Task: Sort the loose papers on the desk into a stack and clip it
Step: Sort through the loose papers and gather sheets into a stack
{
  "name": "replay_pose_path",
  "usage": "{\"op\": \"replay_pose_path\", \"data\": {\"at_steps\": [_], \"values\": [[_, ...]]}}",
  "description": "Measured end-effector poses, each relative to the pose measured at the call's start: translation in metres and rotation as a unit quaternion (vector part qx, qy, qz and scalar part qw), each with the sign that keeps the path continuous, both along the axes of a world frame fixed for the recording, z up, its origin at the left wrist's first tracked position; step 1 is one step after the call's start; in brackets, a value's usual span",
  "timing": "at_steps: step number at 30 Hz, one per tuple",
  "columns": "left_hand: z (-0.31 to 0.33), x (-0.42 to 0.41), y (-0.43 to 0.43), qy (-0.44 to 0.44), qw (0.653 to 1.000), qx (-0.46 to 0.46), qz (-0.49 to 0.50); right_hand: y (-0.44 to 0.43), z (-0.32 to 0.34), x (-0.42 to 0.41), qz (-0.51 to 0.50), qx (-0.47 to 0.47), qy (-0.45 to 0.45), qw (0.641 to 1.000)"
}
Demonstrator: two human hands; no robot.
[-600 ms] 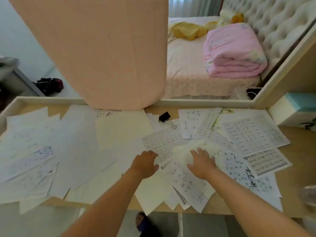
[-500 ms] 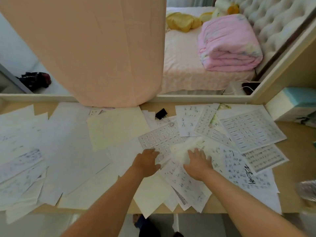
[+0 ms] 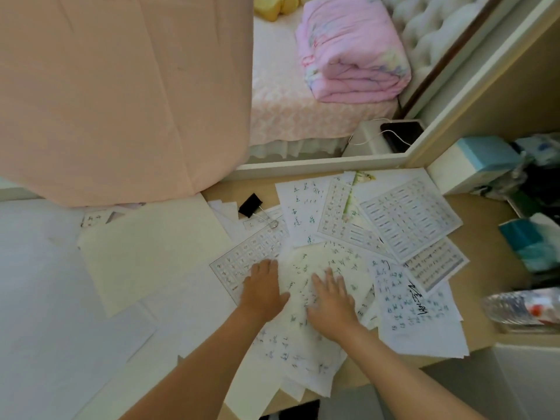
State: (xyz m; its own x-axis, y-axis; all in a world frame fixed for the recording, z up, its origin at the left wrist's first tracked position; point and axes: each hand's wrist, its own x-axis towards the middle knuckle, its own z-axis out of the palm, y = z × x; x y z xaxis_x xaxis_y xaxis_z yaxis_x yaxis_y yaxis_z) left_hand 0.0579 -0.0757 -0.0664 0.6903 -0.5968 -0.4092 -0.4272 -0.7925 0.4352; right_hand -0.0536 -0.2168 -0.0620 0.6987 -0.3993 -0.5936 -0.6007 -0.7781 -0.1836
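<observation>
left hand (image 3: 262, 294) and right hand (image 3: 331, 301) cover overlapped papers (image 3: 303, 341).

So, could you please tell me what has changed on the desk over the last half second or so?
Both hands flattened: the left hand uncurled onto the grid sheet, the right hand spread its fingers over the thin handwritten sheet. Nothing was picked up or released. The binder clip and surrounding papers lie as before.

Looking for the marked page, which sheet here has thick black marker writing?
The sheet just right of the right hand; the others carry only small print, grids or nothing.
</observation>
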Motion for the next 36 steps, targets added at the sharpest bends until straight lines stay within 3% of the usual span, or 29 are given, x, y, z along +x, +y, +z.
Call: {"op": "replay_pose_path", "data": {"at_steps": [3, 6, 10, 15, 19, 24, 27, 30, 32, 36], "values": [[-0.002, -0.006, -0.014, 0.044, 0.994, -0.030, 0.092, 0.008, 0.002, -0.005, 0.059, 0.047, -0.017, 0.997], [0.004, 0.000, -0.016, 0.133, 0.963, -0.069, 0.225, 0.001, 0.005, -0.008, 0.071, 0.080, -0.068, 0.992], [0.017, 0.006, -0.011, 0.246, 0.934, -0.122, 0.230, -0.024, 0.005, -0.010, -0.014, 0.068, -0.129, 0.989], [0.033, 0.001, -0.004, 0.241, 0.912, -0.163, 0.289, -0.044, 0.008, -0.008, -0.187, 0.006, -0.115, 0.976], [0.044, 0.002, 0.020, 0.212, 0.908, -0.149, 0.331, -0.053, 0.007, -0.010, -0.156, 0.035, -0.106, 0.981], [0.047, 0.000, 0.062, 0.196, 0.843, -0.172, 0.471, -0.046, 0.008, -0.003, -0.124, 0.043, -0.114, 0.985], [0.043, -0.008, 0.090, 0.207, 0.822, -0.106, 0.519, -0.035, 0.008, 0.004, -0.070, 0.038, -0.111, 0.991], [0.038, -0.014, 0.110, 0.240, 0.828, -0.048, 0.504, -0.020, 0.009, 0.014, 0.012, 0.045, -0.120, 0.992], [0.038, -0.016, 0.114, 0.218, 0.849, -0.061, 0.478, -0.016, 0.011, 0.022, 0.068, 0.028, -0.131, 0.989], [0.041, -0.012, 0.115, 0.195, 0.861, -0.128, 0.452, -0.027, 0.006, 0.037, -0.012, -0.025, -0.064, 0.998]]}}
